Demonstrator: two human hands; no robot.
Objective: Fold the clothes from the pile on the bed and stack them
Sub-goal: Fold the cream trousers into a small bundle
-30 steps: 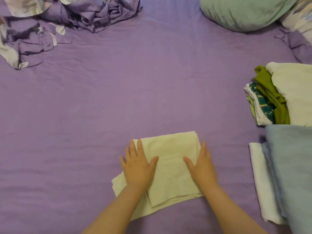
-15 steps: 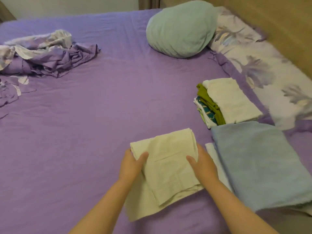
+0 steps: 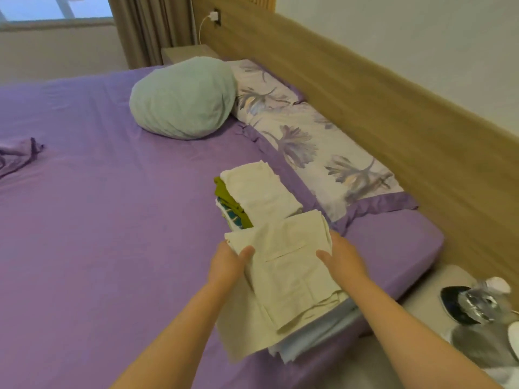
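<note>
Both hands hold the folded cream cloth [image 3: 283,265]: left hand [image 3: 229,261] pinches its left edge, right hand [image 3: 341,256] grips its right edge. It lay on the bed [image 3: 112,220] a moment ago; now it is lifted over the blue pile [image 3: 317,335], just beside the stack [image 3: 252,192].

You held the folded cream cloth [image 3: 283,273] by both sides above a pale blue folded piece [image 3: 317,335]. Just behind it a stack [image 3: 252,192] stood on the bed [image 3: 112,220], white on top, green and patterned pieces beneath.
</note>
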